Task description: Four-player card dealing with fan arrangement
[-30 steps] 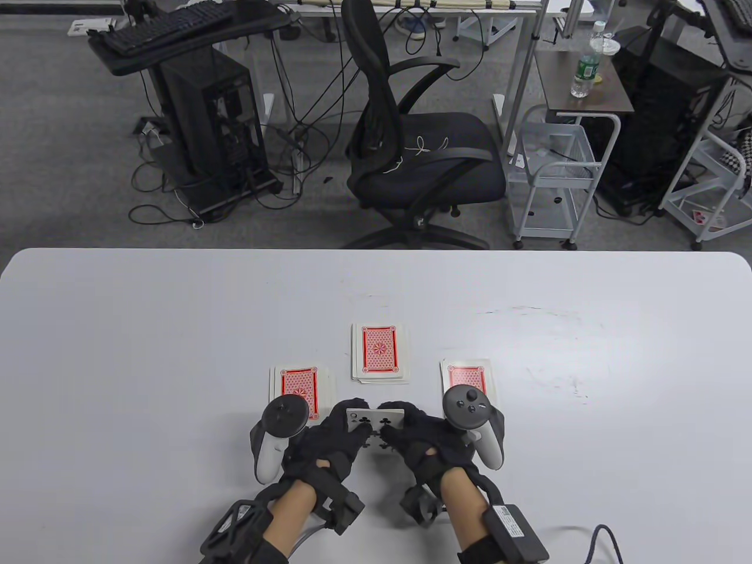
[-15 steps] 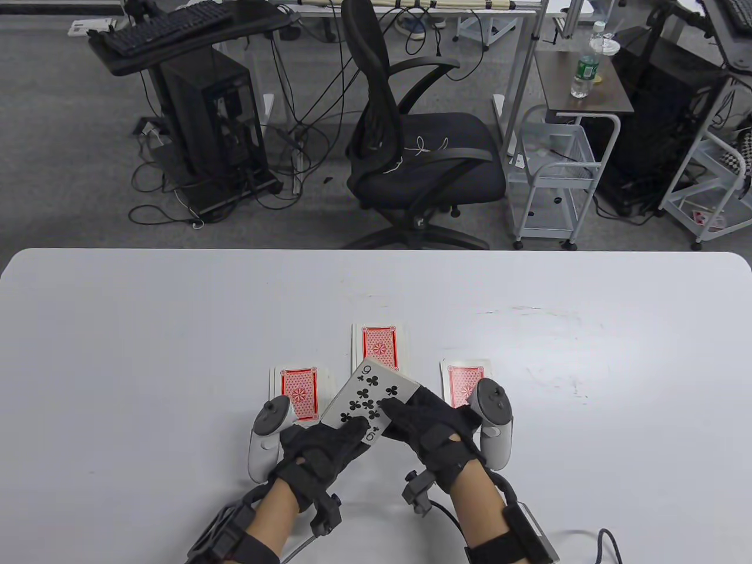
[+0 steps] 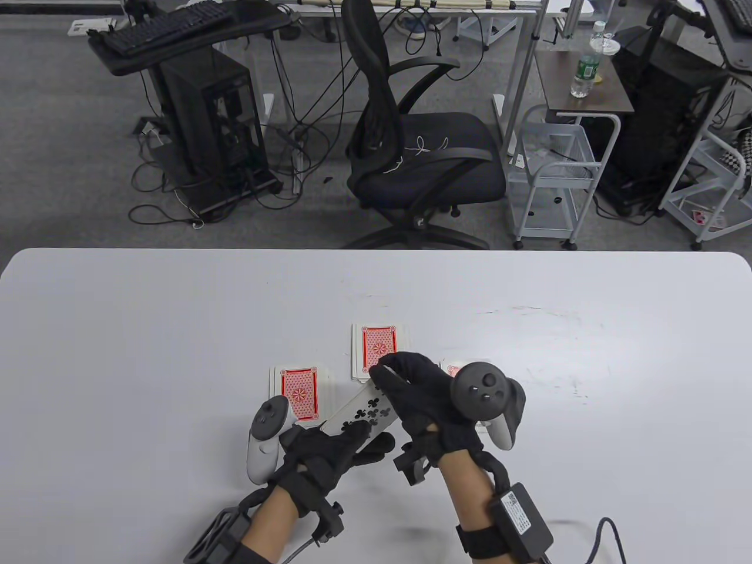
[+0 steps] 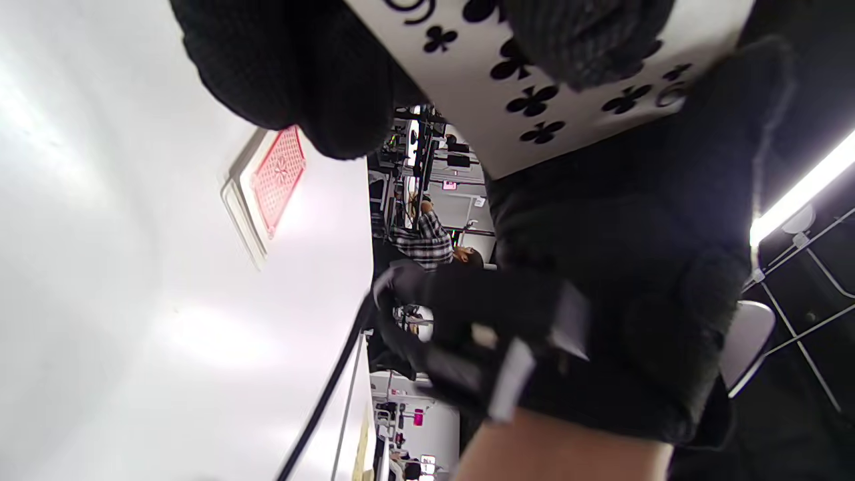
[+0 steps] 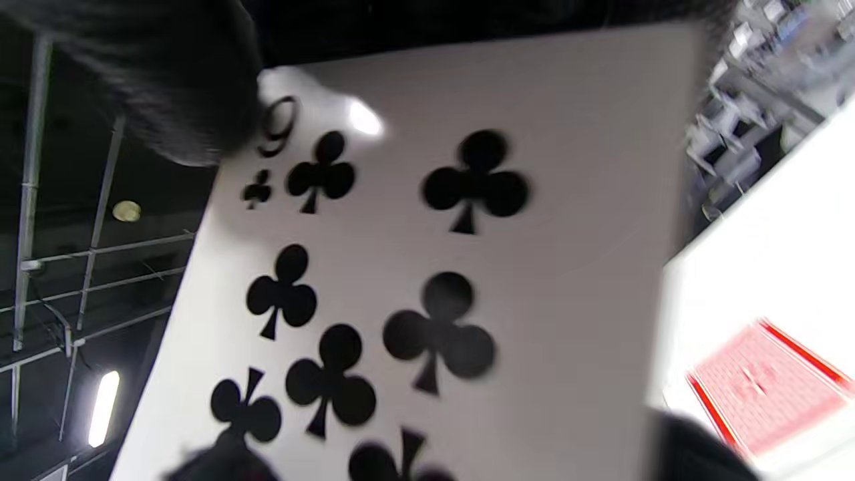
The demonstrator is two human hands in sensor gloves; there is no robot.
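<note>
My left hand point(image 3: 320, 452) holds the near end of a small packet of cards point(image 3: 364, 411), face up with the nine of clubs on top. The thumb lies across the face and the fingers are curled beneath. Just beyond that hand a face-down pile point(image 3: 298, 392) with a red back lies on the table. Straight ahead of both hands is a second pile point(image 3: 376, 346). My right hand point(image 3: 429, 399) arches over the far end of the packet, its fingertips point(image 3: 382, 365) closing toward the far edge, though I cannot tell whether they have a firm pinch on it. A third pile point(image 3: 453, 369) is mostly hidden under that hand.

I judge the cards to be light, thin, springy and slick, so they will slide over one another easily and can slip out. The edges and corners are the places to hold them, thumb on the face to spread them into a fan.

The table point(image 3: 147, 329) is smooth, pale and glossy, so cards are hard to lift flat from it. Beyond it stand an office chair point(image 3: 411, 153), a computer tower point(image 3: 211, 117), a small cart point(image 3: 552, 176) and a water bottle point(image 3: 584, 69).
</note>
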